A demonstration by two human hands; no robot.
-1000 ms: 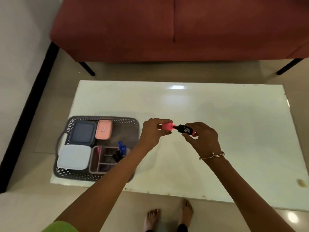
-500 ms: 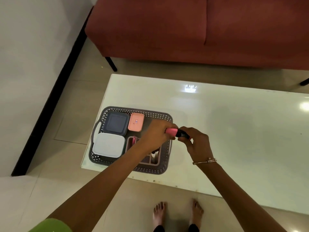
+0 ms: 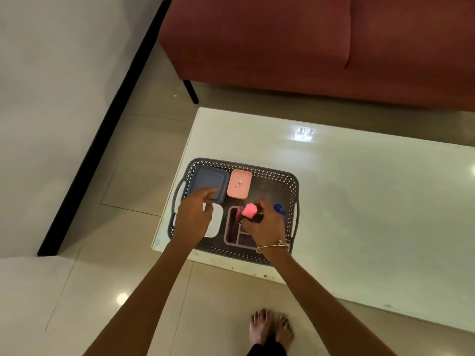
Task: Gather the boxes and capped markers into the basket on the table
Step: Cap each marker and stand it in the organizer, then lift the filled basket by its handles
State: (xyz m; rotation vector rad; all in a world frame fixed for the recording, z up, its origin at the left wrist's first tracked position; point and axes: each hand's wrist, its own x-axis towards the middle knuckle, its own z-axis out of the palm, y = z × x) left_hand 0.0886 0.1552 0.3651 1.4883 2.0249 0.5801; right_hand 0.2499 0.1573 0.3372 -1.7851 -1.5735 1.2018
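White table [image 3: 359,214] beside red sofa [image 3: 282,47]

You work in dim, warm indoor light from overhead. A lamp mirrors as a hard white patch on the glossy desk [image 3: 359,227] at upper centre. Another glare spot clips the right edge, and a small one sits on the floor [image 3: 77,278] at lower left. Shadows are faint and soft-edged. Your left hand [image 3: 192,222] is smeared by motion blur, its fingers [image 3: 205,195] indistinct. The cap of the marker [image 3: 250,210] glows oversaturated pink. The sofa [image 3: 282,42] at the top falls dark.
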